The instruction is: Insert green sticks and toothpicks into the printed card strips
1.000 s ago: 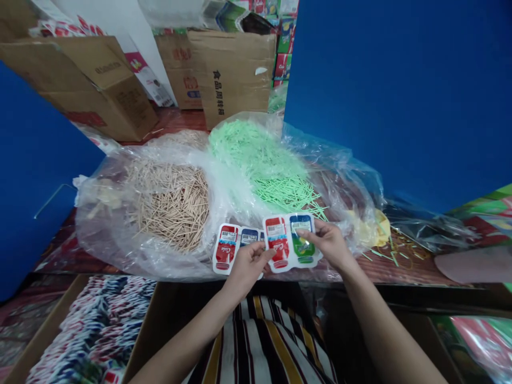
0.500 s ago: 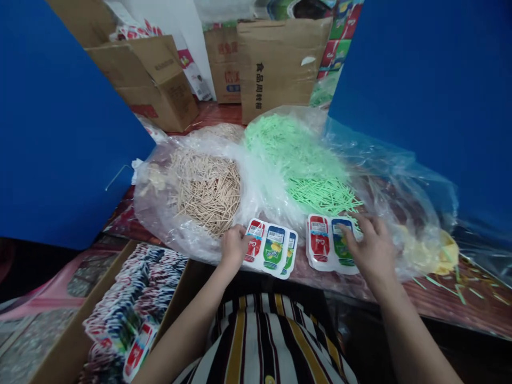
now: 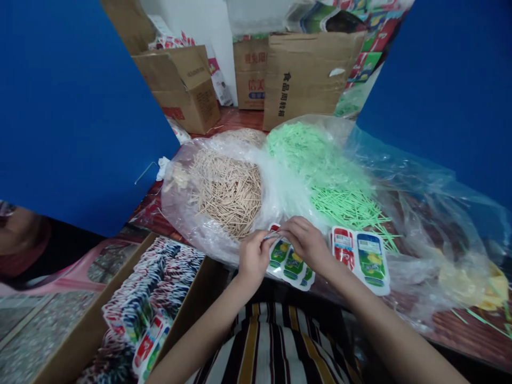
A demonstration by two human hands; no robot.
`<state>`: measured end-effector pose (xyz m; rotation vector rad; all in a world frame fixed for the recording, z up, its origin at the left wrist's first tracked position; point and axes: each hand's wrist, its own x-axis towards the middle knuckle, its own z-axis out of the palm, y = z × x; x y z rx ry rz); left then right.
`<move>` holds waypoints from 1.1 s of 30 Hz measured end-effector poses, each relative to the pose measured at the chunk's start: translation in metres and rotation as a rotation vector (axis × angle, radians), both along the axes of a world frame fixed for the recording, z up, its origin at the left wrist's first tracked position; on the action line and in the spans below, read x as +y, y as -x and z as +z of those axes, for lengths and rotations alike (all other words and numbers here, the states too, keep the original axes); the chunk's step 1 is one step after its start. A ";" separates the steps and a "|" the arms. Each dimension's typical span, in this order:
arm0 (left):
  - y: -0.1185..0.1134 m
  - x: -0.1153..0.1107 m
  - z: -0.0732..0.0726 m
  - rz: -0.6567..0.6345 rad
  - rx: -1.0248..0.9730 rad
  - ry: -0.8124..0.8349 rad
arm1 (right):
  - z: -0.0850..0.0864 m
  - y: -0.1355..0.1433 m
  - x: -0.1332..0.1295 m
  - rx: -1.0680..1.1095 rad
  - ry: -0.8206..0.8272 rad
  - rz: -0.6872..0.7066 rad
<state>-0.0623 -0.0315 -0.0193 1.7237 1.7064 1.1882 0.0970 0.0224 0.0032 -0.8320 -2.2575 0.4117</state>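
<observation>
My left hand [image 3: 255,258] and my right hand [image 3: 306,242] meet in front of me, fingers pinched together around something thin and pale. The fingers mostly cover it, so its kind cannot be made out. Directly beneath lies an overlapping group of white-edged packs [image 3: 294,264] printed with red Cola and green-blue Sprite bottles, partly hidden by the hands. Right of my right wrist rests another Cola and Sprite pack [image 3: 371,260]. Just beyond my left hand, beige sticks [image 3: 230,200] fill a clear plastic bag; bright green sticks [image 3: 346,205] fill the bag behind the right-hand pack.
At lower left, a cardboard box [image 3: 94,304] holds rows of similar packs. Cardboard cartons [image 3: 314,74] stand at the back between blue panels [image 3: 448,80]. Loose green sticks lie on the red-brown table [image 3: 460,328] at right. Another person's arm [image 3: 20,229] shows at far left.
My right hand has left the right-hand pack and moved left to meet my left hand. The view has shifted, so the scene sits further right, and another person's arm now shows.
</observation>
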 end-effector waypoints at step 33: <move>0.077 -0.010 -0.011 0.169 -0.826 0.332 | -0.014 0.147 0.169 -1.041 -0.305 0.463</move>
